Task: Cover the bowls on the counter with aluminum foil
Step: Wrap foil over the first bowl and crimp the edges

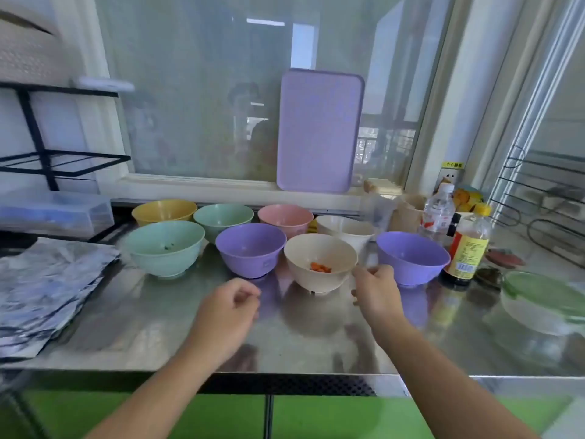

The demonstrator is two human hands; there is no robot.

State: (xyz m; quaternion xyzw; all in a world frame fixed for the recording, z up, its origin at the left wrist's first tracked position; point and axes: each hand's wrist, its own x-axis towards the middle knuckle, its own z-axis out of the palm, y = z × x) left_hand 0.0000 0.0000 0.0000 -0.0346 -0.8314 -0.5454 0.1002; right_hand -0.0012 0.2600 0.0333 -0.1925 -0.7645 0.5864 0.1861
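Here the right grip (375, 291) pinches the cream bowl (320, 262) at its rim (orange bits inside); left grip (228, 308), loosely curled, holds nothing; foil sheets (44, 289) lie far left on the worktop (164, 315).

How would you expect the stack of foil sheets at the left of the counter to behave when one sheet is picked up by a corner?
The foil sheets look thin and already wrinkled, so a sheet would probably flop and crease rather than stay flat. It is likely very light. The sheets lie stacked with edges fanned, so a neighbouring sheet may lift or slide with it.

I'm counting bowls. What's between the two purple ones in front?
Between the purple bowls, the head view shows a cream bowl holding orange bits.
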